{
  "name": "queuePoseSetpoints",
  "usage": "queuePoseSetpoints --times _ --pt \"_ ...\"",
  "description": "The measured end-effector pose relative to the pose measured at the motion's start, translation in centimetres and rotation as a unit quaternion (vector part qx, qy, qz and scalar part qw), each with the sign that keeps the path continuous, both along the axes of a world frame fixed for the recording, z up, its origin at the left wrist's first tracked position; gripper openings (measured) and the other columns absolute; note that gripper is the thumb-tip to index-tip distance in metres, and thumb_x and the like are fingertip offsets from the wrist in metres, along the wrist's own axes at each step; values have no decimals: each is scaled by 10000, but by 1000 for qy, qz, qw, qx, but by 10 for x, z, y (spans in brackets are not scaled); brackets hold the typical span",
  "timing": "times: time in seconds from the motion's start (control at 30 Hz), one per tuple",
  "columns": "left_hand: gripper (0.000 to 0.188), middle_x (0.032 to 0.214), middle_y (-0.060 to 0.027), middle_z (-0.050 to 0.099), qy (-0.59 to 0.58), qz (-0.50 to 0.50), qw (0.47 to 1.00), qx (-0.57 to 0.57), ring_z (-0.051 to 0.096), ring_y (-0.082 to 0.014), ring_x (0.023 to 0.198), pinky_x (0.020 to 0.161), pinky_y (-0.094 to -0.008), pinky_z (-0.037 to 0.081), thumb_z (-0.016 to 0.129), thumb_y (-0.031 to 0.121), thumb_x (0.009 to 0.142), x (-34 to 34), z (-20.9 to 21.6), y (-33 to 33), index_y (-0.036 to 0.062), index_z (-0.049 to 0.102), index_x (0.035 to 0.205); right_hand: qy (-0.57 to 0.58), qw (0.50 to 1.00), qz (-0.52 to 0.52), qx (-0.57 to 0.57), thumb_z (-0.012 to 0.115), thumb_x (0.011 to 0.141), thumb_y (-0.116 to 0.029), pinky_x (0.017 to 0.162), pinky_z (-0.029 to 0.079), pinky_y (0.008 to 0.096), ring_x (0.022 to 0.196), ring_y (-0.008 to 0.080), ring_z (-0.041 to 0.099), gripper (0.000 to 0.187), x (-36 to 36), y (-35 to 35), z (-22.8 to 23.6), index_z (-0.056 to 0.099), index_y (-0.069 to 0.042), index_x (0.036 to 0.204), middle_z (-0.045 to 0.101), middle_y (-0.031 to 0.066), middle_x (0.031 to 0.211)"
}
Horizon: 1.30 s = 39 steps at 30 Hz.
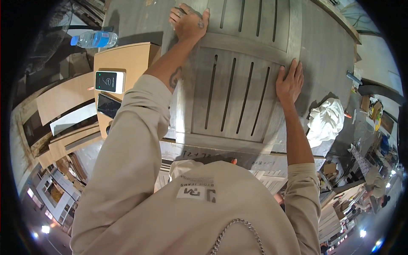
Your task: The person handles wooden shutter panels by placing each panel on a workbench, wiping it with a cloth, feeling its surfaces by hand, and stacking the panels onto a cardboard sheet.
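You are leaning over a grey slatted wooden panel that lies flat on a grey work surface in front of you, seen from above your head. Your left hand reaches to the far left part of the panel and presses down with fingers spread and flat, its grip open and holding nothing. Your right hand rests on the panel's right edge, nearer to you, also open with the palm down and fingers stretched along the wood. The panel has two groups of long narrow slots, one far and one near, with a plain crossbar between them. A crumpled white cloth sits just beside the panel on the right, close to your right hand. To the left, well apart from the panel, a clear water bottle with a blue cap lies on its side, and a small white device with a dark screen and a dark phone rest on a tan board. As a judgement, neither hand actually clasps the panel, so if you push unevenly it could slide or pivot on the surface, and a fingertip could slip into a slot or catch a rough edge. The cloth could also be dragged underneath if the panel shifts right.
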<state>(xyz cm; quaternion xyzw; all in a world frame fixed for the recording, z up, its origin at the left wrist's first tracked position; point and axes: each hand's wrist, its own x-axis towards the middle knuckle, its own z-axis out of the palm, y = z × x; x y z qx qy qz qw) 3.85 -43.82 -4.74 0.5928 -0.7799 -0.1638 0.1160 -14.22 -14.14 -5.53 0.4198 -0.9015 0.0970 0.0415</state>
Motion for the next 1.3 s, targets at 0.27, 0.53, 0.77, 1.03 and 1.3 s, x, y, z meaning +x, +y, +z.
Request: queuePoseSetpoints --times 0.27,0.53,0.77,1.03,1.3 --pt "801 1198 -402 364 -18 -54 972 -226 374 -468 1083 962 -528 286 483 560 891 18 -29 -12 -146 344 1245 -40 999 -5 4 368 979 -390 1148 167 473 1399 356 219 615 8 -4 7 239 -39 1467 232 237 1497" --pt "823 1327 -387 283 -15 -22 994 -102 310 -453 1212 1034 -513 249 516 513 880 15 -6 -7 -149 303 1322 -33 999 -1 15 377 980 -364 1135 197 484 1378 375 260 604 10 -5 12 241 -34 1467 272 246 1476" --pt "818 1329 -367 284 -19 -22 993 -117 309 -436 1216 1038 -500 252 521 495 880 13 -8 -8 -133 287 1350 -16 1000 -9 25 374 980 -356 1139 196 482 1374 376 266 600 9 -5 13 238 -36 1468 273 243 1478" --pt "792 1332 -368 301 -13 -15 992 -128 339 -441 1187 1010 -506 284 521 510 885 16 -8 -7 -109 322 1336 -10 1000 -11 15 411 966 -334 1128 226 461 1375 355 280 592 10 -7 7 261 -46 1461 298 227 1473" --pt "787 1330 -358 328 -11 -16 992 -122 351 -446 1181 1019 -517 281 507 524 889 15 -11 -6 -82 321 1355 -21 999 -10 27 369 976 -360 1142 189 469 1384 368 254 596 10 -4 9 251 -34 1460 270 242 1482"
